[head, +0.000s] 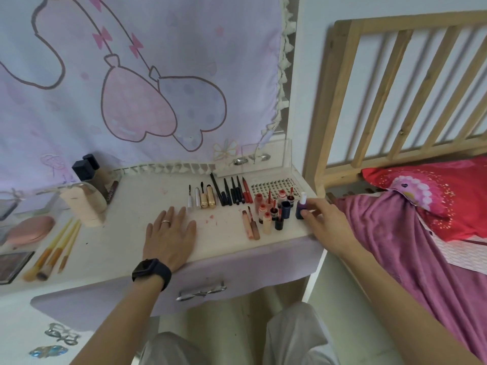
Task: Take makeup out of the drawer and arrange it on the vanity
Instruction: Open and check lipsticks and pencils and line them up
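View: head cam, looking down at the vanity, with the bed off to the right of the frame.

Right-hand grip [320, 219]: it's pinching the purple bottle [301, 208] low on its body, thumb in front. It's keeping the bottle upright at the right end of the tabletop [126, 233]. I'm guessing it's being slotted in beside the little bottles [271, 209] so the same kinds are sitting together.

Left-hand grip [171, 230]: released and lying flat, palm down, on the bare middle of the tabletop. It's probably just bracing.

Makeup: the pencils [232, 193] and gold tubes [207, 198] are lying side by side in a neat row at centre frame. The brushes [58, 246] are fanning out at lower left.

Drawer [237, 262]: it's sitting below the tabletop edge and looking pushed in, so I'm thinking most of the stuff is already out.

Materials: the bottle is looking like dark glass with a slim white cap. The tubes are looking like shiny metallic plastic, and the pencils are thin and matte. The tabletop is pale and showing pinkish smudges. The drawer front is lavender, with a silvery bow handle.
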